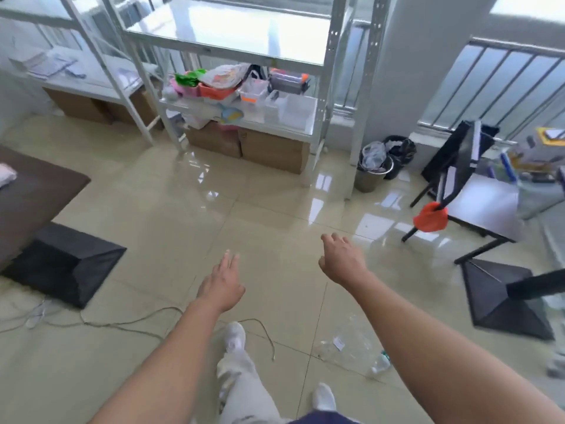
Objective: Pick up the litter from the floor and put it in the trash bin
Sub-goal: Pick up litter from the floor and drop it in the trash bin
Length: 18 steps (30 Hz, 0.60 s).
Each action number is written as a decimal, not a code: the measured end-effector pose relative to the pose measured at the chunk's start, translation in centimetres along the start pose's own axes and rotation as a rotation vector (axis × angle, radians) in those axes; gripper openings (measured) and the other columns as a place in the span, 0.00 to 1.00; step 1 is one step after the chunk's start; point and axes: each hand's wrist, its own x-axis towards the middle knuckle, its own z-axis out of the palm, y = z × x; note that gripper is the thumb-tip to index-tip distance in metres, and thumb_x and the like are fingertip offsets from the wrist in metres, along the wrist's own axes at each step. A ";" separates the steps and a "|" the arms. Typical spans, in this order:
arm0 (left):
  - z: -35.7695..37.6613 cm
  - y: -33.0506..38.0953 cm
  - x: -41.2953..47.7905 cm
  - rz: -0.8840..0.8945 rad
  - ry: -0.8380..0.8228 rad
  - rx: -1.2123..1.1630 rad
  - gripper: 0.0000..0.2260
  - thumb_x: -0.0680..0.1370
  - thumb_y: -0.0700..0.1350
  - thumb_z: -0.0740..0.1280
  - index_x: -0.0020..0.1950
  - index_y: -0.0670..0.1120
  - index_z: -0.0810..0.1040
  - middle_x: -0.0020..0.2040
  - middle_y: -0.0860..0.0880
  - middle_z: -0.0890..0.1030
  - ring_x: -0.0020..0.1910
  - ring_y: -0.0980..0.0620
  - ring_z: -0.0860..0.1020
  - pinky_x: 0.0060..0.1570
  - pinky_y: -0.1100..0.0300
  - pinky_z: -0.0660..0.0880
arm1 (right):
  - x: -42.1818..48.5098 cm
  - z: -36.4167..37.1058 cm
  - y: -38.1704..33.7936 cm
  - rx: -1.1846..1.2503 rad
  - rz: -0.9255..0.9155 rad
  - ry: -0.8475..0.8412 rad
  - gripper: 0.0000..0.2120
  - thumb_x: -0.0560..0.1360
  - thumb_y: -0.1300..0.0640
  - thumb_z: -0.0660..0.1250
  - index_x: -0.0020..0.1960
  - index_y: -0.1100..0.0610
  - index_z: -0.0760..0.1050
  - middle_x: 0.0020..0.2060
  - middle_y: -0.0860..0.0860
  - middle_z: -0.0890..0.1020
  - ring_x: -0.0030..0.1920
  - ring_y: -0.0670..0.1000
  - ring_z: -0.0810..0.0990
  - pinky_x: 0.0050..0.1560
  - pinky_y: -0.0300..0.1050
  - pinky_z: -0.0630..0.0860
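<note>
1. Floor of glossy beige tiles (171,209) fills the middle of the frame, open from the hands up to the bins.
2. White metal shelving rack (226,50) bounds it at upper centre; a brown mat (30,191) edges the left.
3. One black pyramid-shaped base (64,264) sits at left, a second black base (501,298) at lower right.
4. Grey round trash bin (368,179), lined with clear plastic, stands right of centre beside a rack post, with a black bin (400,160) just behind it.
5. Crumpled clear plastic bottle (357,347) with a green cap lies on the tiles at lower right, near the right forearm.
6. Left hand (221,286) reaches forward, fingers straight and empty; right hand (344,258) is extended, fingers loosely bent, holding nothing.
</note>
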 end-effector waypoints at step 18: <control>1.2 31.8 7.9 1.237 -0.246 0.698 0.39 0.81 0.50 0.67 0.83 0.45 0.47 0.83 0.42 0.47 0.78 0.39 0.61 0.74 0.47 0.65 | -20.0 6.7 12.1 0.390 1.275 0.027 0.19 0.78 0.51 0.65 0.68 0.54 0.69 0.66 0.56 0.74 0.67 0.59 0.73 0.63 0.52 0.72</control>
